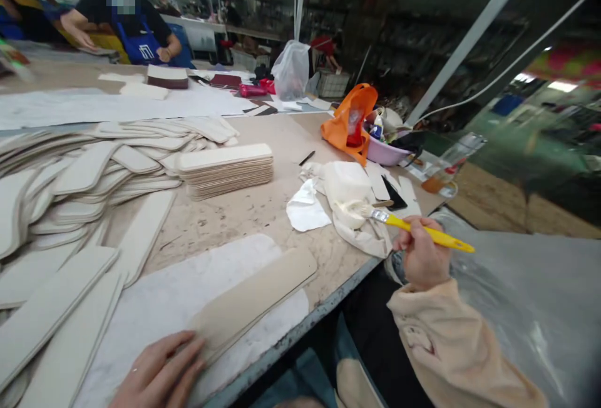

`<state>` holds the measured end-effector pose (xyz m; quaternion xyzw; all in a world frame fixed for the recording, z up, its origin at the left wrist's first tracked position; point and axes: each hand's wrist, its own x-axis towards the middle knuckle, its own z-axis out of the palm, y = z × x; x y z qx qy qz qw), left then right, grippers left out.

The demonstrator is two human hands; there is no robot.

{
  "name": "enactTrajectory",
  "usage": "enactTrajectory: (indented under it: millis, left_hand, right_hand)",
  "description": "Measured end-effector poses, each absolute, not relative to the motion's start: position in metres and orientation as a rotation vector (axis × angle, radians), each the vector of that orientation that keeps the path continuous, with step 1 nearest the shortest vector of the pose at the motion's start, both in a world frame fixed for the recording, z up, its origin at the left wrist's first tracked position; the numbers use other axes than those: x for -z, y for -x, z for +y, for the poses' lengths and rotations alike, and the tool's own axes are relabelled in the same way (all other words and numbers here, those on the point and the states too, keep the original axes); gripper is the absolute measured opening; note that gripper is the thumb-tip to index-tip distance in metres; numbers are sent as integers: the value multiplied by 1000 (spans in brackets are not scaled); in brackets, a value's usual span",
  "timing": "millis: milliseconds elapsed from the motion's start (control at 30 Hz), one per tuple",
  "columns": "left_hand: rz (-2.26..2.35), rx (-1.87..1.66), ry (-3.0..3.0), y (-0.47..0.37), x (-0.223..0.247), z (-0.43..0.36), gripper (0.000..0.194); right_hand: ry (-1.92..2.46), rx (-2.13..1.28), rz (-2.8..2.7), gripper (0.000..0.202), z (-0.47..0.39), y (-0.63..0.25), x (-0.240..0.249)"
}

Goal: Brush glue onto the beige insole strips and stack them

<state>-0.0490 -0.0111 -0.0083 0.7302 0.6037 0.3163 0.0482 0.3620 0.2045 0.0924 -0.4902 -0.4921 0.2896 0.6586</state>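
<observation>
1. Head view: the right hand [421,260] has its grip clenched around the yellow handle of a brush [413,225], held just past the desk's near edge, the handle pointing out to the right.
2. The brush's pale bristles reach left and rest on a white glue tub [345,186], which sits on crumpled white cloth [361,236] near the right end of the desk [244,214].
3. The left hand [157,373] lies flat with its grip released, fingers spread, pressing down on the near end of a long beige strip [256,298].
4. That strip lies slantwise on a glue-stained white sheet [188,289] at the near edge of the desk, its far end pointing toward the tub.
5. Left of the sheet, many more pale strips [70,208] lie fanned out and overlapping; a neat stack of strips [225,170] stands just behind them, near the desk's middle.
6. Beyond the tub stand an orange plastic bag [350,123] and a lilac bowl [385,151] holding small bottles; a clear plastic bag [291,70] stands farther back.
7. At the far left end of the desk another person in a blue apron [138,45] leans over it with both hands down.
8. Clear plastic sheeting [526,295] spreads below the right hand, off the desk.
</observation>
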Motion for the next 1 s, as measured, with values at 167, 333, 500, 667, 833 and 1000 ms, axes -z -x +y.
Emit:
enactTrajectory:
  millis: [167,333,500,667,833,1000]
  left_hand:
    - [1953,-829,-2191,24,-14,15,43]
    - [1951,-653,-2110,18,-13,33,38]
    - [2011,-666,-2059,24,-6,40,39]
    - [2021,-824,-2104,19,-19,44,34]
    - [1937,-1115,-2354,14,-47,35,15]
    - [1766,-1086,-2595,27,-33,19,16]
  right_hand:
    - [1119,-668,-1026,17,190,-377,-91]
    - [1145,-713,-1065,21,177,-371,-67]
    - [1111,-720,-1049,20,178,-375,-58]
    - [1103,-676,-1022,22,201,-391,-67]
    - [1242,-616,-1216,30,226,-396,-75]
    - [1419,-462,-1623,36,249,-394,-72]
